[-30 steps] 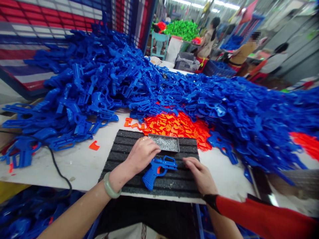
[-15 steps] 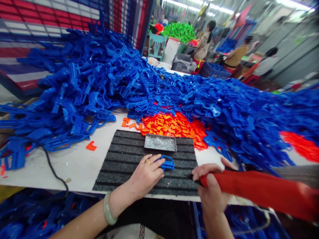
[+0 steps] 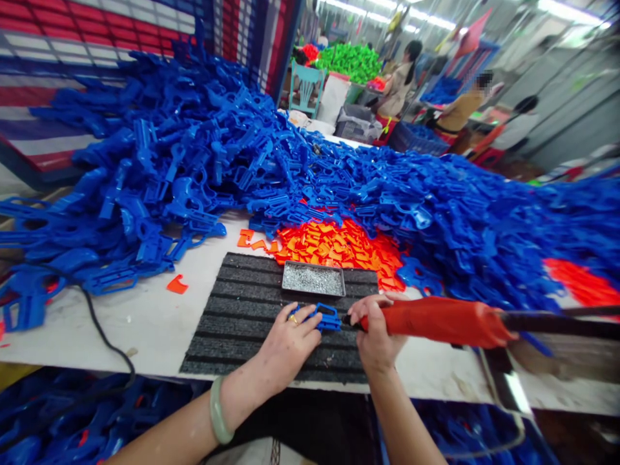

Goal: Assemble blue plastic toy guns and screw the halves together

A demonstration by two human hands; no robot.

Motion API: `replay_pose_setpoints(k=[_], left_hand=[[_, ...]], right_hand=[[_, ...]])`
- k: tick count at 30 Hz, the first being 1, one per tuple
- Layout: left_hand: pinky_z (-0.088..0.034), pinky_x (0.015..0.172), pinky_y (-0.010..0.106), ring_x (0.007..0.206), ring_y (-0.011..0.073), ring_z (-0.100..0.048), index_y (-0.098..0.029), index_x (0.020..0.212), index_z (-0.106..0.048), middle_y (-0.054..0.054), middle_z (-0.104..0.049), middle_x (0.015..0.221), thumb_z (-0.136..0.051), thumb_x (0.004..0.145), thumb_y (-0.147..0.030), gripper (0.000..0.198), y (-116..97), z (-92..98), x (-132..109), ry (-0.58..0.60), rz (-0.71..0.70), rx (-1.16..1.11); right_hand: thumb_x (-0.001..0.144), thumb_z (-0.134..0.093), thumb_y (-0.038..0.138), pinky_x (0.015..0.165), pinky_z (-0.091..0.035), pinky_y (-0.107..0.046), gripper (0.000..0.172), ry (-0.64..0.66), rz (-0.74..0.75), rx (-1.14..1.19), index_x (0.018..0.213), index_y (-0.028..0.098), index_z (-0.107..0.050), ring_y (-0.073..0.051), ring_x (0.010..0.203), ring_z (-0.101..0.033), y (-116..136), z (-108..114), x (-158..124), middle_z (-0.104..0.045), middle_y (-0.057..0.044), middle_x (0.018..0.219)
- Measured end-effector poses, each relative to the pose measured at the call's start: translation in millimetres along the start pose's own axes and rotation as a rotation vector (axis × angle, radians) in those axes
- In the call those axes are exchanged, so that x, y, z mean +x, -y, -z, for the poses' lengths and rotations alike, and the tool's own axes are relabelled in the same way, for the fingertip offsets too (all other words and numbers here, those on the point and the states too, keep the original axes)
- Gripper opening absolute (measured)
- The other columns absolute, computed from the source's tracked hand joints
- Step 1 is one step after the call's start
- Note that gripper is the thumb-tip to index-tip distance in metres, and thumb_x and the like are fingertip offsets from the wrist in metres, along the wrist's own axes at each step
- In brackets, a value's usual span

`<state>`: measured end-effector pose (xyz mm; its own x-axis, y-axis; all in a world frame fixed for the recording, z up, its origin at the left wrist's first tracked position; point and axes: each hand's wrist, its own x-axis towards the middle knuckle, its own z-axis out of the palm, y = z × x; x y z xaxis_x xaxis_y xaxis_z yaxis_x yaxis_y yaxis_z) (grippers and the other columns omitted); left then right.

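My left hand (image 3: 289,342), wearing a ring and a pale green bangle, presses a blue plastic toy gun (image 3: 329,317) down on the ribbed dark mat (image 3: 232,323); its fingers cover much of the toy. My right hand (image 3: 380,332) is wrapped round the front of a red-covered power screwdriver (image 3: 436,321) lying nearly level. The black tip points left at the toy gun's right end; whether it touches cannot be made out. Just beyond my hands, a shallow tray (image 3: 314,279) of small silvery screws sits on the mat. Orange plastic pieces (image 3: 334,245) are heaped behind it.
Large heaps of blue toy gun parts (image 3: 194,148) cover the back and both sides of the white table (image 3: 155,329). A black cable (image 3: 99,323) runs over the left front edge. More blue parts (image 3: 43,413) lie below. Several people sit farther back.
My right hand has brought the screwdriver leftward and slightly up, from beside the mat to the toy gun's right end. My left hand stays nearly in place on the toy.
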<state>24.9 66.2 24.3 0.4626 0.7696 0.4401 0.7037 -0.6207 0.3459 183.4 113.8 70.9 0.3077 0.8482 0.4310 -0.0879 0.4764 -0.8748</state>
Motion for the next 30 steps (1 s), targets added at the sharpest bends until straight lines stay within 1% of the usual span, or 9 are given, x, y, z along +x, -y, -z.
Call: replay_pose_setpoints(k=[4,8,10,13,15,20,23,26,30], left_hand=[[-0.029,0.11,0.047,0.127,0.0221,-0.051,-0.021,0.091,-0.062,0.002,-0.065,0.126,-0.052,0.096,-0.018,0.012,0,-2.7,0,-0.008,0.01,-0.008],[-0.028,0.111,0.046,0.127,0.0214,-0.05,-0.021,0.094,-0.063,0.001,-0.066,0.126,-0.053,0.096,-0.019,0.011,1,-6.7,-2,-0.033,0.015,-0.025],[-0.028,0.111,0.046,0.127,0.021,-0.051,-0.021,0.094,-0.064,0.001,-0.066,0.125,-0.054,0.095,-0.02,0.01,1,-7.9,-2,-0.044,0.013,-0.025],[-0.03,0.109,0.046,0.124,0.0206,-0.053,-0.021,0.09,-0.064,0.0,-0.067,0.123,-0.055,0.095,-0.021,0.01,1,-7.5,0,-0.056,0.02,-0.034],[-0.033,0.108,0.046,0.123,0.0211,-0.055,-0.02,0.086,-0.064,0.001,-0.068,0.121,-0.056,0.094,-0.021,0.011,-2,-5.7,2,-0.071,0.042,-0.048],[-0.036,0.106,0.05,0.131,0.0255,-0.047,-0.021,0.087,-0.068,0.004,-0.064,0.128,-0.057,0.093,-0.022,0.012,-13,2.7,1,-0.146,0.124,-0.092],[-0.038,0.104,0.051,0.133,0.0278,-0.044,-0.023,0.087,-0.069,0.002,-0.065,0.125,-0.057,0.093,-0.021,0.014,-19,8.2,-2,-0.14,0.131,-0.109],[-0.038,0.103,0.052,0.132,0.0291,-0.044,-0.023,0.083,-0.071,0.003,-0.065,0.125,-0.058,0.091,-0.019,0.015,-21,11.2,-5,-0.128,0.141,-0.112],[-0.038,0.102,0.053,0.132,0.0286,-0.044,-0.024,0.083,-0.071,0.002,-0.066,0.124,-0.062,0.089,-0.02,0.012,-22,11.3,-7,-0.159,0.173,-0.129]], right_hand=[[0.084,-0.06,0.021,0.053,-0.048,-0.031,0.025,0.094,-0.001,-0.009,0.103,0.027,-0.044,-0.012,0.045,-0.053,-5,3,-1,-0.053,0.012,0.056],[0.085,-0.058,0.024,0.05,-0.049,-0.032,0.022,0.193,0.038,-0.04,0.1,0.029,-0.043,-0.014,0.044,-0.053,-6,6,-5,-0.053,0.012,0.054],[0.085,-0.058,0.021,0.053,-0.05,-0.034,0.026,0.149,0.074,-0.034,0.106,0.028,-0.044,-0.014,0.046,-0.053,0,4,-6,-0.055,0.011,0.056],[0.085,-0.058,0.015,0.058,-0.05,-0.034,0.034,-0.002,0.117,0.01,0.115,0.025,-0.046,-0.013,0.049,-0.054,15,-2,-6,-0.057,0.01,0.06],[0.086,-0.057,0.013,0.056,-0.048,-0.032,0.033,-0.031,0.102,0.073,0.115,0.025,-0.047,-0.012,0.048,-0.053,25,-7,-8,-0.056,0.01,0.06],[0.086,-0.055,0.015,0.05,-0.045,-0.03,0.037,0.022,0.006,0.207,0.121,0.025,-0.046,-0.012,0.044,-0.048,38,-12,-27,-0.052,0.01,0.059],[0.086,-0.055,0.015,0.05,-0.046,-0.03,0.039,0.049,-0.014,0.227,0.122,0.026,-0.045,-0.012,0.044,-0.048,40,-12,-39,-0.053,0.01,0.059],[0.086,-0.055,0.015,0.051,-0.046,-0.03,0.039,0.075,-0.025,0.243,0.122,0.026,-0.044,-0.012,0.045,-0.049,43,-10,-43,-0.054,0.009,0.06],[0.088,-0.055,0.019,0.05,-0.045,-0.03,0.037,0.1,-0.034,0.257,0.122,0.027,-0.045,-0.011,0.044,-0.048,46,-9,-42,-0.053,0.009,0.061]])
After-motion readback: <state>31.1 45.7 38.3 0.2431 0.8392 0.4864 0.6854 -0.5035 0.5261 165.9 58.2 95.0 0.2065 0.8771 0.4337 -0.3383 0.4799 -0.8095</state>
